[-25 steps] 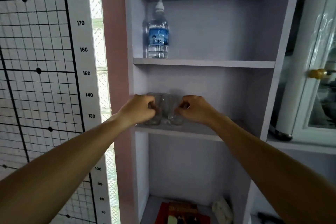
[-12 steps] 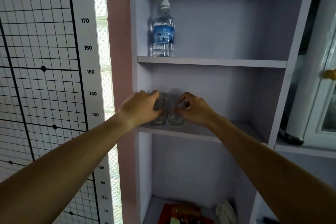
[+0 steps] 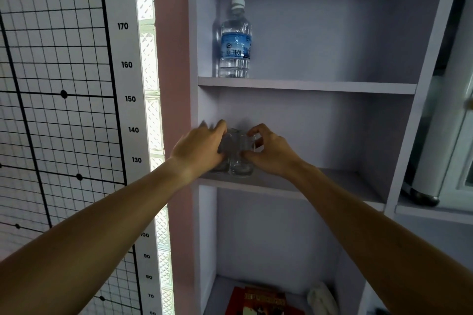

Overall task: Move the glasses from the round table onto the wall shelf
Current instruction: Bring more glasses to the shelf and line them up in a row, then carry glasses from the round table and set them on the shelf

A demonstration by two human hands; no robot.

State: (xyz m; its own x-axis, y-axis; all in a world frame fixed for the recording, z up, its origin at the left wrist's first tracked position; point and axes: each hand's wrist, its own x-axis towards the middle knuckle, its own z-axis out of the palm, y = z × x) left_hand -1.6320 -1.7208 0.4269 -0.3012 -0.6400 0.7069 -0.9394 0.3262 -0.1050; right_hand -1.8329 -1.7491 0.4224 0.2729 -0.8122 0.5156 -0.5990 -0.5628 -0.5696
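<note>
Bare arms: 2 arms reach up and forward from the bottom corners and meet at the middle shelf.
Left hand [image 3: 202, 147]: it is wrapped around the left glass, with the fingers curled over the top and side.
Right hand [image 3: 271, 152]: its fingers [image 3: 256, 130] and thumb pinch the right glass near the top.
Left glass [image 3: 225, 151]: clear, upright, mostly hidden by the left hand. Its bottom sits on the shelf board.
Right glass [image 3: 242, 161]: clear, upright, touching the left glass. Its thick bottom rests on the same board, between the 2 hands.
Middle shelf [image 3: 320, 186]: pale purple board under both hands. The 2 glasses stand near its left end, close to the side wall.
Bottom space: far below the hands there is a red box [image 3: 263, 302] and a white cloth [image 3: 321, 300] to the right of it.
Upper shelf [image 3: 307, 85]: the next board above the hands.
Water bottle [image 3: 235, 41]: clear with a blue label and a white cap. It stands upright on the upper shelf, above the glasses.
Height chart [image 3: 122, 64]: on the wall left of the left hand, with black grid lines and numbers from 180 down past 70.
White cabinet [image 3: 455, 135]: off to the right of the right hand, blurry at the edge.
</note>
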